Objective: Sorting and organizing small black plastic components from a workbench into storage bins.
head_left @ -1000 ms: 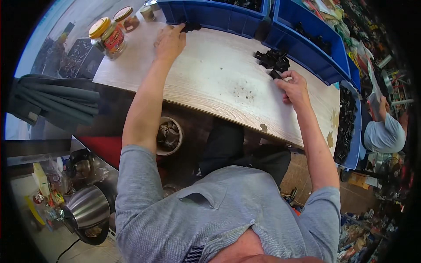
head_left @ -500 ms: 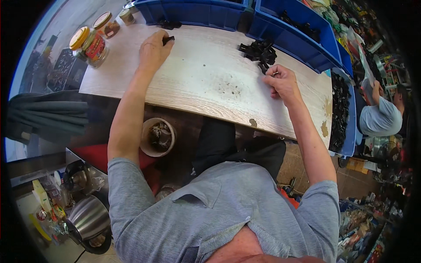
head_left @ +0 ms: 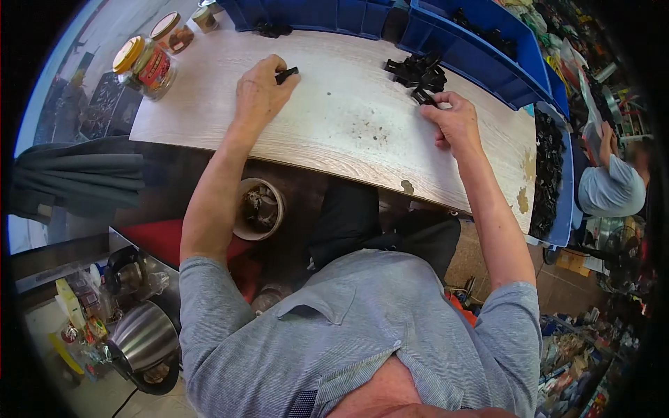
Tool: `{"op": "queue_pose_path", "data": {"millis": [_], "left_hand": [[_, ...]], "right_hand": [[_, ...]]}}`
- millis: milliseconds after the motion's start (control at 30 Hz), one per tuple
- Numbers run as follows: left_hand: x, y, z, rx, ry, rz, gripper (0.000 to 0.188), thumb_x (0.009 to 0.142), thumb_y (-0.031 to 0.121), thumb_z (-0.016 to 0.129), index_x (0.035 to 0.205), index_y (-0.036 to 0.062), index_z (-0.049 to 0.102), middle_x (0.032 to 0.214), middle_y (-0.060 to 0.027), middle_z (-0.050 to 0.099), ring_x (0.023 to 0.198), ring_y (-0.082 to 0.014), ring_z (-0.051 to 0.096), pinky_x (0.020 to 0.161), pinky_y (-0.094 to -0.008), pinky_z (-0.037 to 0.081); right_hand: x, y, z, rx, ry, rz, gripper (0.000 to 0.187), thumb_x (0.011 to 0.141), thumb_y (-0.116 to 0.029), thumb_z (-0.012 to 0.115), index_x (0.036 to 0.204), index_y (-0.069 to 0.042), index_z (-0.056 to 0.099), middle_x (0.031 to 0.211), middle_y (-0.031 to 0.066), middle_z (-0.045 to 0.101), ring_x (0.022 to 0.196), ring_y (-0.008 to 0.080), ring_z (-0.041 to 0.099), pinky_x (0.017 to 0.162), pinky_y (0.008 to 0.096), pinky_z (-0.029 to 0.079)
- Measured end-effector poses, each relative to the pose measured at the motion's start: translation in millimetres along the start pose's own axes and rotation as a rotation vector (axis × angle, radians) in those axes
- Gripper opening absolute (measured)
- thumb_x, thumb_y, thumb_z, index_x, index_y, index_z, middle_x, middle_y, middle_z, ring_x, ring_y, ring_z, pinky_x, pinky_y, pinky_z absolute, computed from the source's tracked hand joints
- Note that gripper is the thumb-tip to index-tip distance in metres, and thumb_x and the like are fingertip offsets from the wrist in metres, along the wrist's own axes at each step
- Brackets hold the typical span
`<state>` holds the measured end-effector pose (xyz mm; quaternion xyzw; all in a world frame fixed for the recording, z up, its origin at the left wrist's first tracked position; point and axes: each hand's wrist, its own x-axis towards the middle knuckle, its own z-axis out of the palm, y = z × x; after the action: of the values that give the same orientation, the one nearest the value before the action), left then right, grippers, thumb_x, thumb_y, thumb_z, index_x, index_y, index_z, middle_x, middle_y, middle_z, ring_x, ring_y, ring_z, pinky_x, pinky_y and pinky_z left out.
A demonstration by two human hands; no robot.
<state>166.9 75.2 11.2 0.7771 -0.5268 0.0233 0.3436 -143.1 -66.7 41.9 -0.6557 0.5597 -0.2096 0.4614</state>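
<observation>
as both forearms reached over the pale wood-grain bench top (head_left: 306, 136), its far edge taken as twelve o'clock, the left hand (head_left: 263, 90) lay toward nine o'clock, back upward, one short black plastic piece (head_left: 287, 74) gripped between thumb and bent fingers, its exposed end pointing to two o'clock.

item, right hand (head_left: 453, 122): at three o'clock; thumb and forefinger pinched on the near end of a second black piece (head_left: 422, 97), remaining fingers folded under. that piece lay at the near side of a loose heap of black plastic parts (head_left: 418, 70), at two o'clock; whether it was free of its neighbours could not be told.

item, small cluster of black parts (head_left: 272, 30): eleven o'clock, just beside a blue plastic bin (head_left: 306, 17).

item, second blue plastic bin (head_left: 474, 66), black parts inside: two o'clock, beyond the heap.

item, yellow-lidded clear jar (head_left: 145, 66): ten o'clock, near the bench corner.

handling note, as judged: the right pinch was best kept light and on the end alone, with any pull made toward five o'clock, so that the heap was not dragged along; the left piece was best held with its free end uncovered, where it could be seen and turned.
</observation>
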Motion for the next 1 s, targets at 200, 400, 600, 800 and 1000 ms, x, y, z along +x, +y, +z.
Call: {"op": "queue_pose_path", "data": {"millis": [200,400,600,800,1000], "left_hand": [[-9.5,-8.6,-0.4,-0.056,0.038,-0.001,0.032,0.087,0.029,0.072,0.107,0.0043,0.072,0.094,-0.0186,0.071,0.080,-0.0315,0.068,0.076,-0.0405,0.053],[-13.2,-7.1,-0.5,-0.004,0.052,0.059,0.023,0.088,0.025,0.070,0.098,0.0041,0.073,0.087,-0.0178,0.071,0.073,-0.0299,0.067,0.071,-0.0395,0.053],[-32.6,31.7,18.3,-0.002,0.022,0.185,0.010,0.085,0.012,0.069,0.093,0.0052,0.067,0.085,-0.0158,0.071,0.082,-0.0374,0.068,0.073,-0.0461,0.053],[-34.6,84.0,51.4,-0.415,0.009,0.342,0.021,0.089,0.006,0.069,0.109,0.0040,0.068,0.099,-0.0167,0.072,0.084,-0.0286,0.072,0.076,-0.0404,0.058],[-30.5,122.3,73.1,-0.314,-0.085,0.548,0.024,0.087,0.002,0.066,0.110,0.0055,0.070,0.099,-0.0119,0.072,0.091,-0.0306,0.070,0.082,-0.0400,0.058]], "right_hand": [[-0.2,2.3,2.4,-0.005,0.010,-0.006,0.030,0.082,-0.019,0.078,0.106,-0.005,0.067,0.058,-0.0013,0.053,0.041,0.0084,0.045,0.036,0.0256,0.038],[-5.6,4.9,0.2,0.050,-0.044,-0.016,0.027,0.084,-0.019,0.078,0.104,-0.006,0.067,0.059,-0.0026,0.052,0.041,0.0072,0.045,0.036,0.0250,0.038],[-14.1,5.6,3.2,0.083,-0.127,-0.001,0.027,0.082,-0.015,0.079,0.105,-0.006,0.066,0.057,-0.0031,0.052,0.040,0.0068,0.044,0.035,0.0251,0.035],[-21.0,4.2,7.4,0.063,-0.238,-0.037,0.028,0.080,-0.013,0.080,0.104,-0.006,0.067,0.058,-0.0025,0.052,0.040,0.0071,0.043,0.036,0.0256,0.032],[-20.7,5.6,3.1,0.117,-0.268,-0.038,0.024,0.078,-0.009,0.080,0.099,-0.003,0.068,0.056,0.0004,0.054,0.040,0.0100,0.047,0.035,0.0284,0.034]]}}
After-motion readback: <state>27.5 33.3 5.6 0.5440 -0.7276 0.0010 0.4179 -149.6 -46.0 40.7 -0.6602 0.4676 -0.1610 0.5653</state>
